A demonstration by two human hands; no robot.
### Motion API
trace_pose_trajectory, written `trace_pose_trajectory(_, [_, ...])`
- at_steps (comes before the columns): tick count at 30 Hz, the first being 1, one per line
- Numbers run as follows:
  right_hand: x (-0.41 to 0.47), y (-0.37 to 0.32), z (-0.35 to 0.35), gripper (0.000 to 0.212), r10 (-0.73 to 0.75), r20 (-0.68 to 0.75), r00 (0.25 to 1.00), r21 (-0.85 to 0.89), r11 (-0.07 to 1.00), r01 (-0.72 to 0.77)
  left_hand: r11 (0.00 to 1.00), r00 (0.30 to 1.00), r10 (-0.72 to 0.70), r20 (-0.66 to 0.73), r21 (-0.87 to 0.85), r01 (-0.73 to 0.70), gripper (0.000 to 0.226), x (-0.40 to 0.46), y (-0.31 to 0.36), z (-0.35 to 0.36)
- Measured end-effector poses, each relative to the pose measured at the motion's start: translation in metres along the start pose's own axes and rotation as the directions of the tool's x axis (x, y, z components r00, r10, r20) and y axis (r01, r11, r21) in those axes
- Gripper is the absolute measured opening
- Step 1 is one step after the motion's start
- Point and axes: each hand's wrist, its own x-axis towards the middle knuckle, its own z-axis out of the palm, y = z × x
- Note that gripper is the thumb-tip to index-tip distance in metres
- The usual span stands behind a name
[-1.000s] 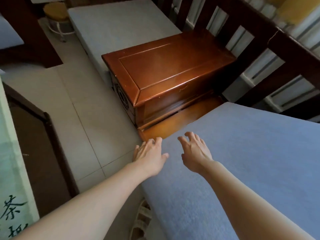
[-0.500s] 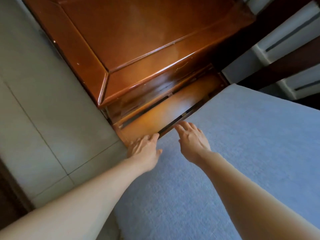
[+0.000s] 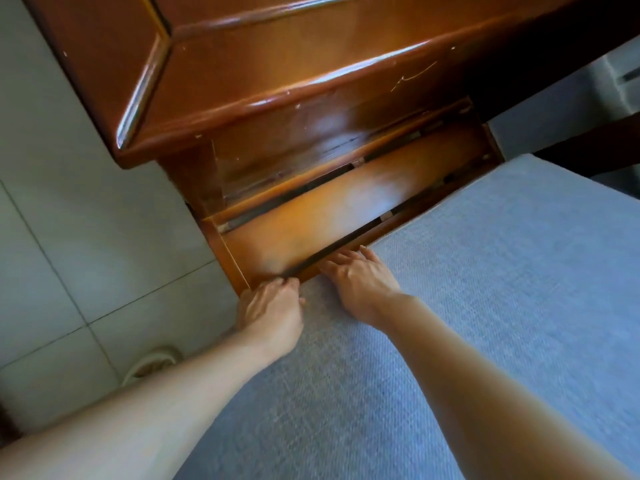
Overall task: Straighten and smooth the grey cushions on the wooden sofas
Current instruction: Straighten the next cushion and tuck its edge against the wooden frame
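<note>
Now | soft grey cloth cushion (image 3: 467, 306): far edge is held by left hand (image 3: 272, 311), fingers curled | right hand (image 3: 360, 284): laid flat beside, nearer middle | bare brown wooden sofa seat (image 3: 311, 226) just beyond.

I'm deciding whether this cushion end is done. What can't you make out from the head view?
- Fingertips of left hand at the grey cushion corner: curled under, hidden by the hand itself.
- Right hand fingertips: over the cushion's end edge, grip unclear.
- Cushion's near and right sides: cut off by the frame.
- Round object on floor: partly behind the left forearm, blurred.
</note>
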Motion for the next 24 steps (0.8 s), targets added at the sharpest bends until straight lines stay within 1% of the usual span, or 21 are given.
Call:
trace_pose_trajectory(2, [0.010,0.001,0.001,0.041,-0.014,0.006,1.000,0.028,1.000,0.014,0.999,0.999,-0.040,-0.013,-0.037,0.040,0.030,0.002,0.000,0.003])
trace_pose_trajectory(4, [0.018,0.002,0.000,0.037,-0.032,0.022,0.999,0.018,0.999,0.032,0.995,0.998,-0.068,-0.007,-0.078,0.068,0.030,0.005,0.000,0.004])
trace_pose_trajectory(7, [0.025,0.001,-0.005,0.035,-0.061,0.050,0.997,-0.006,0.998,0.062,0.992,0.997,-0.071,-0.024,-0.110,0.068,0.023,0.011,-0.002,0.006])
trace_pose_trajectory(9, [0.025,0.000,-0.007,0.033,-0.088,0.038,0.995,-0.004,0.996,0.088,0.996,0.997,-0.064,-0.046,-0.065,0.061,0.022,0.012,0.000,0.006])
trace_pose_trajectory(14, [0.019,-0.003,-0.014,0.031,-0.122,0.000,0.992,-0.002,0.992,0.122,0.997,0.994,-0.017,-0.104,0.070,0.024,0.035,0.010,0.006,0.003])
trace_pose_trajectory(17, [0.017,-0.006,-0.018,0.030,-0.136,0.028,0.990,0.015,0.991,0.136,0.994,0.994,-0.011,-0.107,0.106,0.022,0.036,0.001,0.000,0.001])
trace_pose_trajectory(21, [0.019,-0.012,-0.016,0.032,-0.151,0.055,0.987,-0.042,0.987,0.154,0.985,0.998,-0.041,-0.057,0.165,0.050,0.036,-0.003,0.002,-0.002])
trace_pose_trajectory(24, [0.021,-0.014,-0.011,0.037,-0.192,0.077,0.978,-0.116,0.973,0.200,0.984,1.000,-0.029,0.009,0.175,0.027,0.032,0.003,0.007,-0.006])
